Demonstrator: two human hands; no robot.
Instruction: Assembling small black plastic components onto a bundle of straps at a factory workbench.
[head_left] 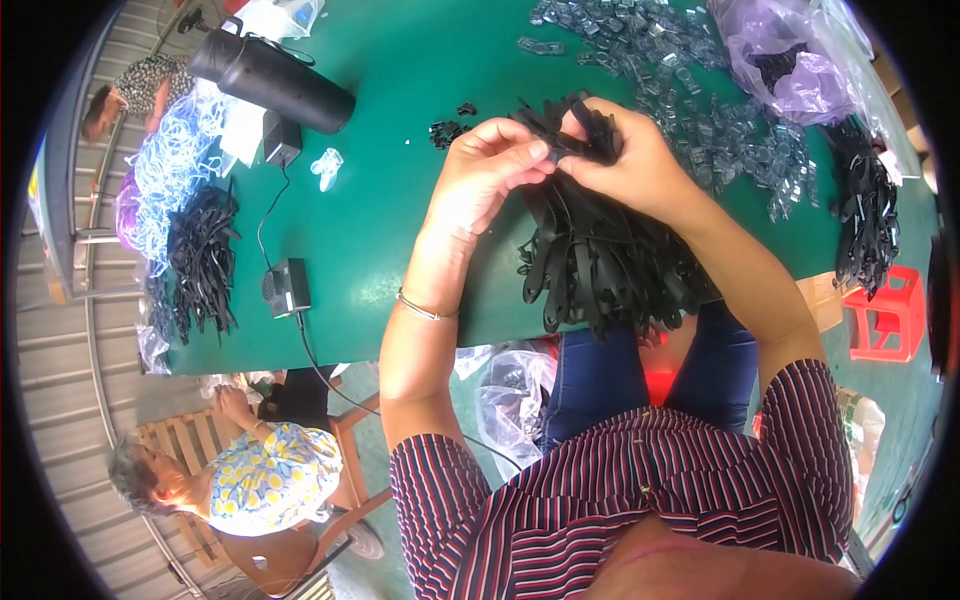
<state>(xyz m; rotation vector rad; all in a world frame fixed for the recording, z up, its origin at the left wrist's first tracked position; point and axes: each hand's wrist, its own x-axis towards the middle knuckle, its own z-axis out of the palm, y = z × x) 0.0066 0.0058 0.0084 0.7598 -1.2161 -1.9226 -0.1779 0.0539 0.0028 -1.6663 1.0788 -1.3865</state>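
Above the near part of the green table, my two hands meet at a thick bundle of black straps (610, 255). My right hand (645, 165) is closed around the upper part of the bundle, with strap loops rising between its fingers. My left hand (485, 170) is closed in a pinch at the strap ends beside the right thumb. The exact small part between its fingertips is partly hidden. The rest of the straps hang down over the table's near edge toward my lap. A few small black pieces (446, 134) lie just beyond my left hand.
Clear plastic buckles (700, 120) are spread across the far right of the green table (400, 240). A purple plastic bag (790, 60) and more black straps (866, 210) lie beyond them. At left are a black bottle (275, 80), a corded adapter (287, 287) and a seated person (270, 475).
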